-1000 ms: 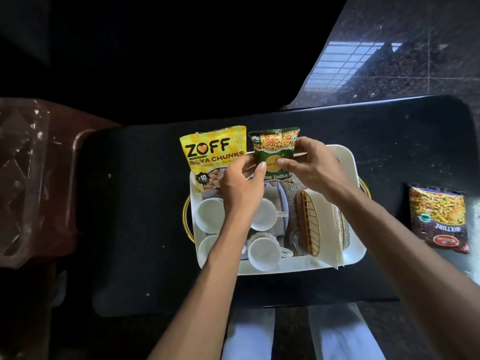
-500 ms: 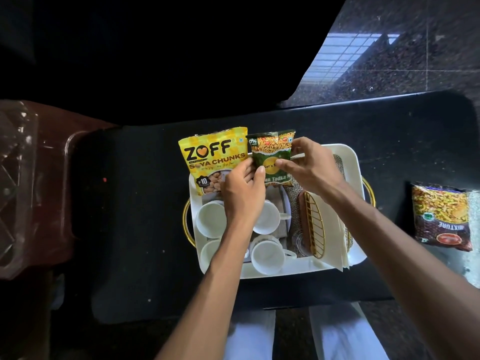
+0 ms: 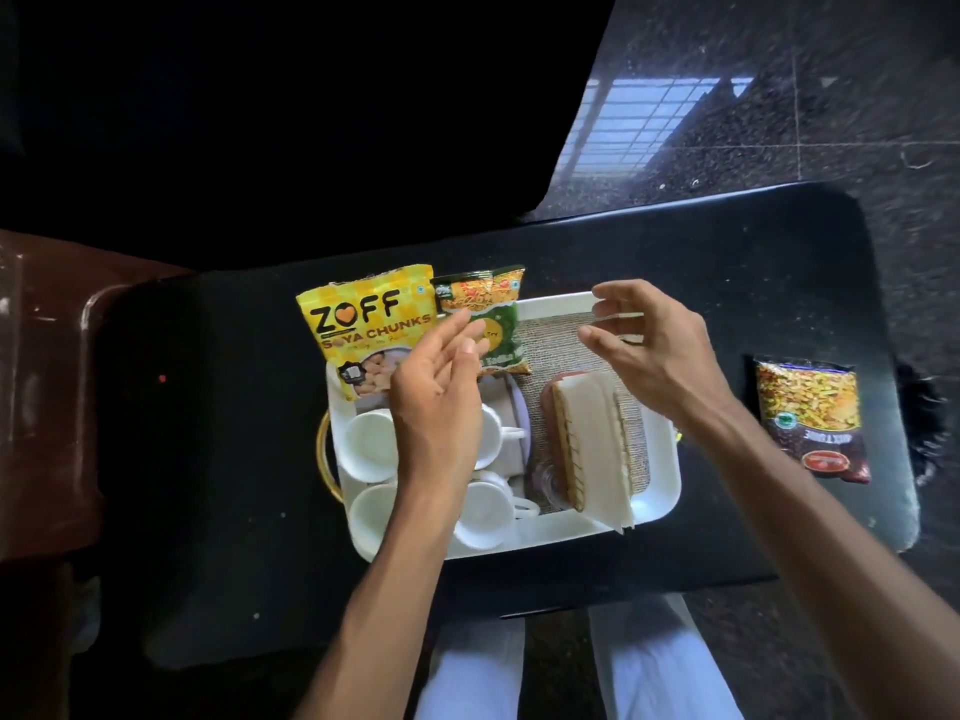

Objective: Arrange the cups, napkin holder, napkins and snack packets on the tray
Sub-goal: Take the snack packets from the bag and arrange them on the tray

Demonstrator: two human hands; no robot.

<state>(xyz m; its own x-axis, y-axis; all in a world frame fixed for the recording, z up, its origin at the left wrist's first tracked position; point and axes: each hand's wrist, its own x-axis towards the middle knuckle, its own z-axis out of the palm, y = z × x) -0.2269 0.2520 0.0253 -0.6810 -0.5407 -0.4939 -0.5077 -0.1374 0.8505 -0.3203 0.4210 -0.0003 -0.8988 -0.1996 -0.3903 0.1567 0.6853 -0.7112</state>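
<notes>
Both your hands, left (image 3: 434, 402) and right (image 3: 652, 350), hover with released grip over the tray (image 3: 654, 504), beside the propped green packet (image 3: 498, 324).

Yellow packet (image 3: 363, 324) before me: "ZOFF", "SOYA CHUNKS" | green packet (image 3: 493, 324) by my left hand (image 3: 436, 407): "Tadka", partly hidden | dark packet (image 3: 808, 418) at my right: print inverted, unreadable

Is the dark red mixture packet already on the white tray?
No, the dark red mixture packet lies on the black table, to the right of the white tray and apart from it.
</notes>
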